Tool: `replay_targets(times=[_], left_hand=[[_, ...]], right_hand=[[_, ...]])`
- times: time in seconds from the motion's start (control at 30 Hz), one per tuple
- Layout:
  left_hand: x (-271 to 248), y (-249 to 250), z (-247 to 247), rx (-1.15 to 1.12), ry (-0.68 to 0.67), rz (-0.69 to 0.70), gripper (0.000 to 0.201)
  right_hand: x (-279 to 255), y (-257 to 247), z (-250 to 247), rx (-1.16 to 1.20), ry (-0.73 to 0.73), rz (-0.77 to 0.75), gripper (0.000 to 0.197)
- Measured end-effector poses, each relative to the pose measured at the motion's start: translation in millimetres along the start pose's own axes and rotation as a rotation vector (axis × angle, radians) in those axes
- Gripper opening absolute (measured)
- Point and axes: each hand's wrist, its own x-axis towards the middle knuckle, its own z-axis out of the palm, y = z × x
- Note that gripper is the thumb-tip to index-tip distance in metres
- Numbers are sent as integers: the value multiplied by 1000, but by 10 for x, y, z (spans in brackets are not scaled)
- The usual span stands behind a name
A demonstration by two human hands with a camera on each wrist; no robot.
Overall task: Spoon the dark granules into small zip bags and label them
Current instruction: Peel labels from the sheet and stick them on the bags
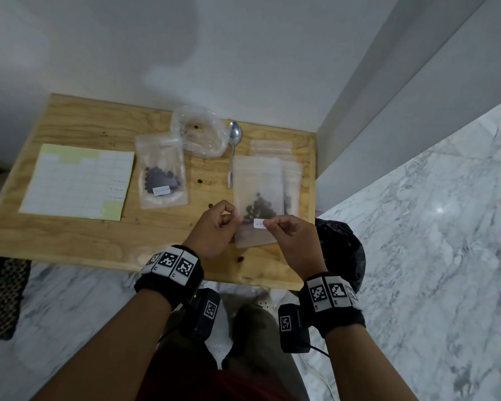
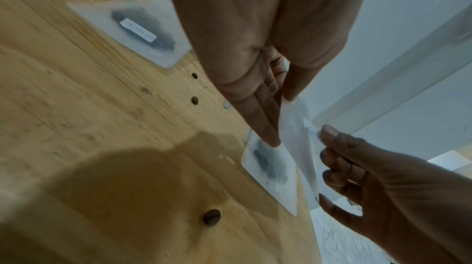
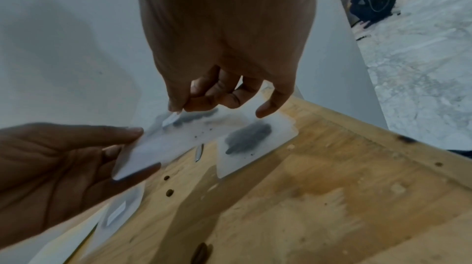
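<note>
A small zip bag point(image 1: 258, 186) with dark granules is held above the wooden table point(image 1: 70, 238). My left hand point(image 1: 230, 219) pinches the bag's left edge, thumb on top in the left wrist view point(image 2: 291, 94). My right hand point(image 1: 268, 224) pinches a small white label point(image 1: 258, 223) between thumb and forefinger, against the bag's front below the granules. In the right wrist view the label point(image 3: 169, 120) touches the held bag point(image 3: 163, 147). A second filled bag point(image 3: 250, 143) lies on the table under it. The spoon point(image 1: 233, 151) lies free behind.
A labelled filled bag point(image 1: 161, 175) lies to the left, beside the label sheet point(image 1: 78, 183). A large clear plastic bag point(image 1: 198, 134) sits at the back. Empty zip bags point(image 1: 269, 146) lie at the back right. A black object point(image 1: 342, 247) stands on the floor by the table's right edge.
</note>
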Motion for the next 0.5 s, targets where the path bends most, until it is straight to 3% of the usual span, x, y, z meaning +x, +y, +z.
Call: replay_targets(times=[0.23, 0.43, 0.5], left_hand=[[-56, 36, -42, -61, -52, 23, 14], [-81, 17, -54, -138, -68, 31, 13], [-88, 20, -65, -160, -73, 35, 12]], right_hand=[[-43, -67, 80, -73, 36, 52, 25], [-73, -172, 80, -333, 95, 91, 35], [-45, -125, 73, -340, 103, 123, 49]])
